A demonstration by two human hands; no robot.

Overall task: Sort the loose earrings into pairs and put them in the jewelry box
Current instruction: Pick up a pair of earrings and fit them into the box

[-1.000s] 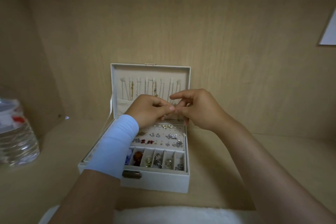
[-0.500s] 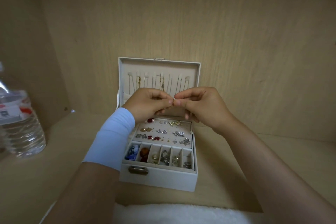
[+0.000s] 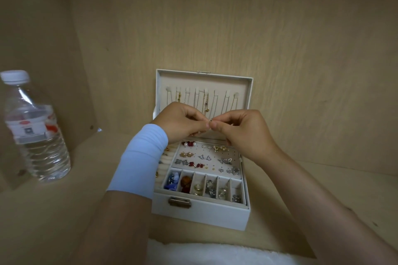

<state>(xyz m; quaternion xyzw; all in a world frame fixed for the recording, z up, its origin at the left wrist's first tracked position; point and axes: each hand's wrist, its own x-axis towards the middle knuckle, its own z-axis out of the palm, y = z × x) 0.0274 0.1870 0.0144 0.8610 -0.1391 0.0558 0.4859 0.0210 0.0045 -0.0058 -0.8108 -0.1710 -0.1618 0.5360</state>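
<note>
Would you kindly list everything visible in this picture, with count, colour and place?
jewelry box: one, white, open, centre of wooden shelf
lid: one, cream-lined, upright behind
chains: several, gold and silver, hanging in lid
earrings: many, silver, gold, red, pearl, on stud panel
compartments: six, cream, front row, filled
latch: one, brass, box front
water bottle: one, clear, white cap, left of box
cloth: one, white, fluffy, nearest edge
small item: one, dark, pinched between both hands above box
sleeve: one, pale blue, left forearm
left hand: one, pinching small item
right hand: one, pinching small item
</note>
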